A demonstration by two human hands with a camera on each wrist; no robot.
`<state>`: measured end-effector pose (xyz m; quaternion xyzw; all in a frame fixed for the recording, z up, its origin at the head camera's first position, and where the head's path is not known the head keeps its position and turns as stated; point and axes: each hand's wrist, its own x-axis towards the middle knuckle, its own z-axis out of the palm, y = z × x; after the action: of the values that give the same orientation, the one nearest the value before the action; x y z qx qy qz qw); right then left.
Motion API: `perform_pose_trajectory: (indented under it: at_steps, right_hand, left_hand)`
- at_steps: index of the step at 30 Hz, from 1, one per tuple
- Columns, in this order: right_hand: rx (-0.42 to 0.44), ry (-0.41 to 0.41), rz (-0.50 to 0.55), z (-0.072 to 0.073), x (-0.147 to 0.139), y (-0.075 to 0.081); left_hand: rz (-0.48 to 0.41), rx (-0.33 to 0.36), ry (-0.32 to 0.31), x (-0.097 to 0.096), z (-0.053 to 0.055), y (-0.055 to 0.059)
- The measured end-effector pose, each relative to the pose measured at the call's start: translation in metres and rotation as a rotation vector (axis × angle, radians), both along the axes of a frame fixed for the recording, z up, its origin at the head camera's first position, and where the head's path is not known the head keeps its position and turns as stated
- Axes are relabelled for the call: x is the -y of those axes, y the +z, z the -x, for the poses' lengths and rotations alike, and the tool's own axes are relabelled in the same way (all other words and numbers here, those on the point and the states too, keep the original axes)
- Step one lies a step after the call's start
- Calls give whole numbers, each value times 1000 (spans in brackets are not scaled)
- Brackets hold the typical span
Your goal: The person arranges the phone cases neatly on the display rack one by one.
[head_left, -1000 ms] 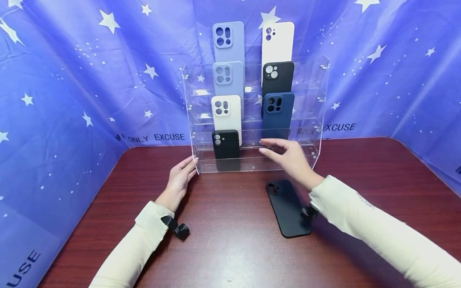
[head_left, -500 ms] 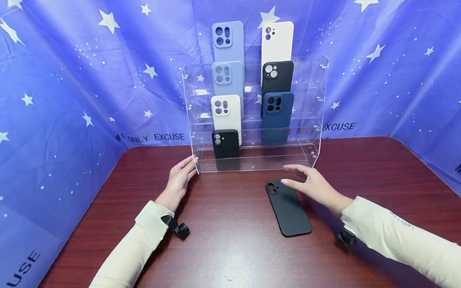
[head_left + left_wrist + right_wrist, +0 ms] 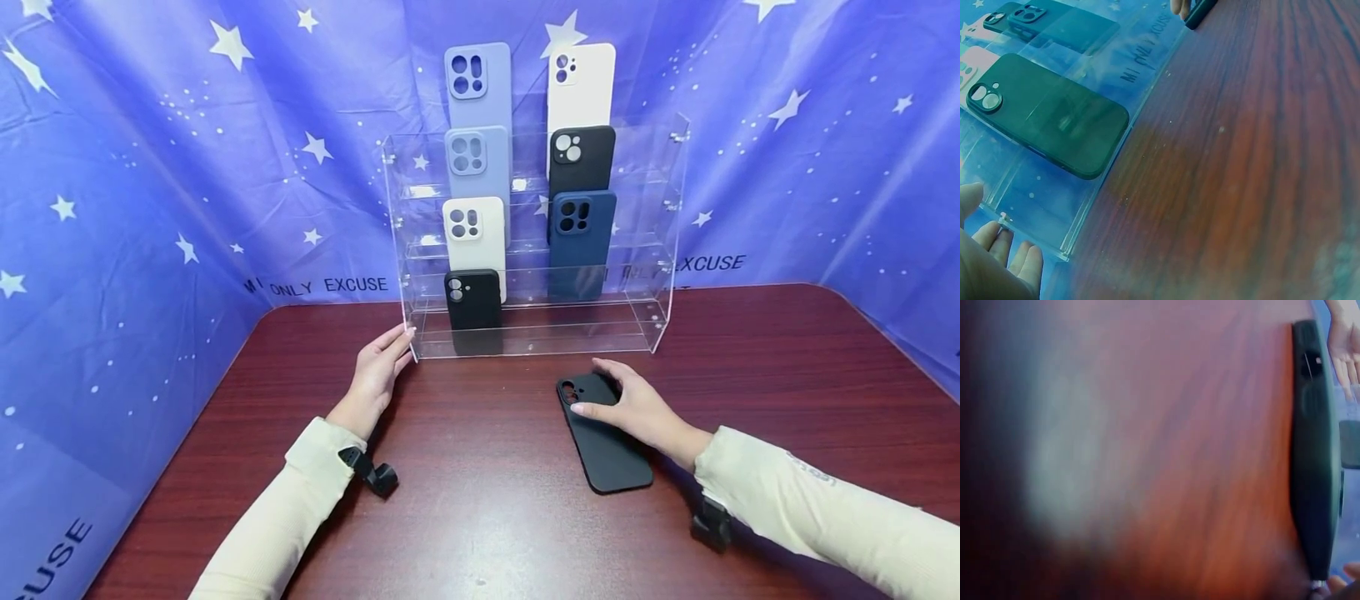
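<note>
A black phone case point(image 3: 615, 454) lies slanted on the table in front of a clear display rack point(image 3: 528, 346). My right hand point(image 3: 633, 408) is over the case's upper end, thumb near the camera cutout and fingers at the far edge. In the right wrist view the case point(image 3: 1315, 456) shows edge-on, with fingertips point(image 3: 1352, 570) at its lower end. My left hand point(image 3: 375, 371) rests with fairly straight fingers against the rack's left side panel. The left wrist view shows those fingers point(image 3: 1025, 262) at the panel's edge, near a standing black case point(image 3: 1054, 119).
On the rack's left stand two light blue cases point(image 3: 480, 104), a white case point(image 3: 487, 250) and a small black case point(image 3: 476, 308). Its right column holds a white case point(image 3: 592, 92), a black case point(image 3: 588, 171) and a navy case point(image 3: 588, 250). A starry curtain point(image 3: 300, 100) hangs behind.
My right hand has drawn back from the rack's front, below the navy case, and come down over the black case on the table. The left hand stays at the rack's side panel.
</note>
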<state>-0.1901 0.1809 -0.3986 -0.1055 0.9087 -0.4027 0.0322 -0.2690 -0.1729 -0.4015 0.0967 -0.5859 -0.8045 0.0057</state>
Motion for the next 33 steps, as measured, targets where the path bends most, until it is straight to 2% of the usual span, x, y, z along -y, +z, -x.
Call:
perform_pose_trajectory:
  at_steps: [4,10,16,27,33]
  right_hand:
    - [-65,3,-74,-2,5,-2]
    - [-88,4,-150,-4,9,-3]
    - [-112,16,-224,-5,14,2]
    - [-151,-19,-329,-9,23,10]
    - [-151,-39,-328,-10,27,14]
  left_hand:
    - [8,-3,-5,0,0,2]
    - [0,-4,-1,-3,1,3]
    - [7,-1,-4,-2,0,2]
    - [-10,3,-1,0,-1,1]
    - [-10,1,-3,1,-1,0]
